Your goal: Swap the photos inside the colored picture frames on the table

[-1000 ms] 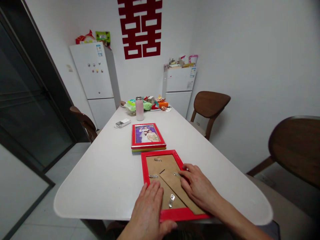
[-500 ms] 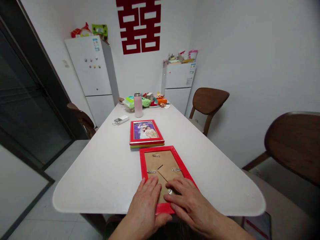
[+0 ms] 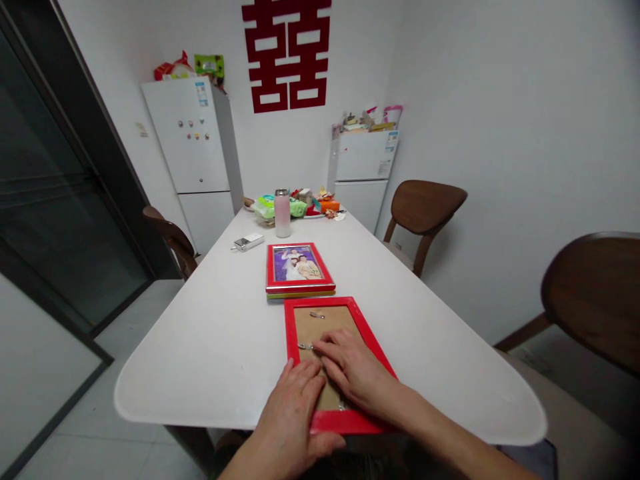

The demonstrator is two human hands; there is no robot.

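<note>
A red picture frame lies face down at the table's near edge, its brown backing board showing. My left hand rests on the frame's lower left side, fingers stretched flat and thumb by the near edge. Across the board reaches my right hand, fingers bent but apart from the palm, with a fingertip at the left metal clip. Another metal clip sits at the far end. A near clip shows partly beside my right wrist; the right side of the board is covered by my hand.
Beyond it lies a stack of frames, topped by a red photo frame. Farther back are a small silver-white device, a pink bottle and green packages. Wooden chairs flank the white table.
My right hand has moved from the near clip up and left to the left clip. My left hand stays on the frame. The view has shifted slightly.
</note>
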